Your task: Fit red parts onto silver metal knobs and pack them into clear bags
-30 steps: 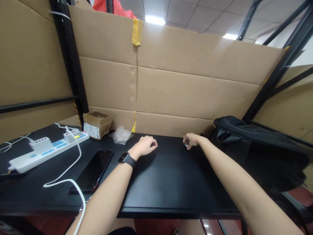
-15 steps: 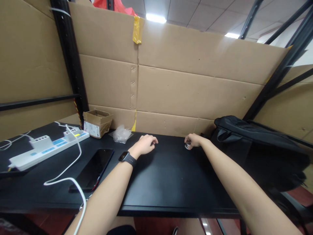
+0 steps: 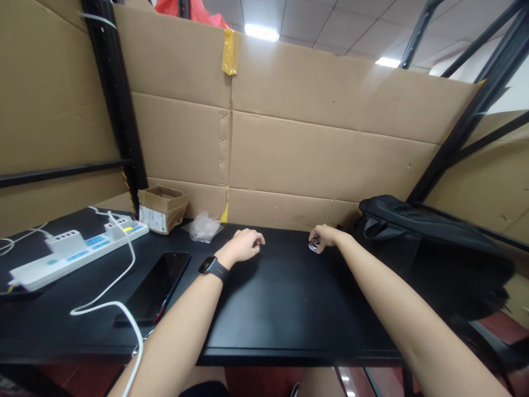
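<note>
My right hand (image 3: 324, 236) is at the back of the black table (image 3: 273, 309), fingers closed around a small shiny, clear-and-silver round object (image 3: 313, 247). Its lower part shows beneath the fingertips, close to the tabletop; the rest is covered by the hand, so its kind is unclear. My left hand (image 3: 244, 245) hovers over the table left of it, palm down, with loosely bent fingers and nothing visible in them. A dark smartwatch (image 3: 214, 267) is strapped to the left wrist.
On the left are a white power strip (image 3: 78, 255), a white cable (image 3: 124, 309), a black phone (image 3: 159, 286), a small cardboard box (image 3: 163, 212) and a clear plastic bag (image 3: 204, 227). A black backpack (image 3: 430, 248) lies right. A cardboard wall (image 3: 297, 154) stands behind.
The small shiny object sits at a slightly different tilt in my right hand. My left hand looks almost the same; the whole view has shifted a little.
</note>
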`<state>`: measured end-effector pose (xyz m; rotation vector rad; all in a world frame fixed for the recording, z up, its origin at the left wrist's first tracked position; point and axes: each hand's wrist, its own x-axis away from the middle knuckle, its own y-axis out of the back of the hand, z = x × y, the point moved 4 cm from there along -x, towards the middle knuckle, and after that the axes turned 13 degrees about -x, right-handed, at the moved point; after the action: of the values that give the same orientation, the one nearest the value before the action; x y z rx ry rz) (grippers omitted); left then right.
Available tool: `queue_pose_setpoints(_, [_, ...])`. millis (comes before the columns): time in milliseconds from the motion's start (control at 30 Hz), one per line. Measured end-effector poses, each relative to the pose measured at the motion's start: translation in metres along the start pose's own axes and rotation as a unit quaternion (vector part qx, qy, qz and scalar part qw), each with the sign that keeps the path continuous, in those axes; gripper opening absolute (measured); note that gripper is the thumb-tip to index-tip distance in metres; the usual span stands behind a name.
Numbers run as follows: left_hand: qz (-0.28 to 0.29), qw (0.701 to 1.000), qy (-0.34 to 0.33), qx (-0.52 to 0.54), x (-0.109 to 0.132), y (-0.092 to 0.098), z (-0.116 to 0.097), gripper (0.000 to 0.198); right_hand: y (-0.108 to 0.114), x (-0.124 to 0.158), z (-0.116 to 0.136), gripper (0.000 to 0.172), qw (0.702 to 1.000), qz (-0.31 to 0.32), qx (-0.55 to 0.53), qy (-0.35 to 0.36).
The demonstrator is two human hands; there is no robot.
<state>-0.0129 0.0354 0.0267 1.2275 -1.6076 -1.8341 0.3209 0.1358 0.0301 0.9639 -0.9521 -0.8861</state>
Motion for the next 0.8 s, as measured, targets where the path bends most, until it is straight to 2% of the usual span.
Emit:
queue_pose_setpoints(200, [0.007, 1.0, 0.0, -0.004, 0.0, 0.0, -0.001, 0.023, 0.001, 0.0, -0.002, 0.066, 1.0, -0.002, -0.007, -0.006])
queue_pose_setpoints(800, [0.012, 1.0, -0.002, -0.009, 0.0, -0.001, -0.001, 0.022, 0.001, 0.011, -0.004, 0.064, 0.999, -0.014, -0.042, -0.018])
